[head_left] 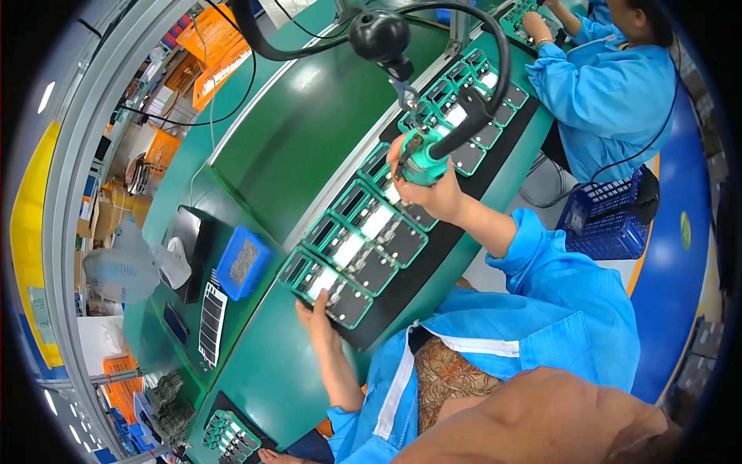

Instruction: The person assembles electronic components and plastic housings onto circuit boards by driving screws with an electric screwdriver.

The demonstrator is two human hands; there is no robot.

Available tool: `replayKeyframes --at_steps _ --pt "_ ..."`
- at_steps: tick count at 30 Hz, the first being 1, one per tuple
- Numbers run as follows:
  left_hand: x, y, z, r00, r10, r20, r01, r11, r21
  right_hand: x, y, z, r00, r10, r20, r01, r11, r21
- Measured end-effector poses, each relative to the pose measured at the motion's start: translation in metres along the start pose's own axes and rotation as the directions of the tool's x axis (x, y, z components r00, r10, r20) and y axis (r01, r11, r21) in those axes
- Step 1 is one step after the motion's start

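Observation:
My right hand (433, 193) is wrapped round a teal power screwdriver (425, 158), which hangs from a black balancer (379, 35) above; its tip is hidden. Below lies a row of green-rimmed frames (400, 240) with black panels, metal parts and white patches, on a long black mat (444, 251). My left hand (321, 325) rests at the row's near end with its fingers apart. Its fingertips touch the edge of the nearest green-rimmed frame (348, 305).
A blue bin (261, 267) of small metal pieces stands left of the row, by a black-and-white strip sheet (210, 325) and a phone (176, 323). At lower left are more green frames (230, 437) and another person's hand (278, 456). A co-worker (603, 100) works at upper right.

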State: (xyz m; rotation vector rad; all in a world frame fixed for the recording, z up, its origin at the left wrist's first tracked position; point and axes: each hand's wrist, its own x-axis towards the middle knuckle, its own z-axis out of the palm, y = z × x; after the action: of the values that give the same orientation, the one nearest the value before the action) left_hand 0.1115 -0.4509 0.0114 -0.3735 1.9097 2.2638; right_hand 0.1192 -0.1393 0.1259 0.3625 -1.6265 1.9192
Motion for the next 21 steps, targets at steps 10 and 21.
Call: replayKeyframes --at_steps 10,21 --pt "0.019 -0.013 -0.004 0.987 -0.016 -0.162 0.054 0.970 0.236 0.015 0.098 -0.086 0.980 0.124 -0.157 -0.153 0.971 -0.185" --pt "0.028 -0.010 -0.001 0.779 0.627 0.004 -0.205 0.249 0.947 0.006 0.122 -0.043 0.993 0.100 0.064 -0.096 0.993 -0.062"
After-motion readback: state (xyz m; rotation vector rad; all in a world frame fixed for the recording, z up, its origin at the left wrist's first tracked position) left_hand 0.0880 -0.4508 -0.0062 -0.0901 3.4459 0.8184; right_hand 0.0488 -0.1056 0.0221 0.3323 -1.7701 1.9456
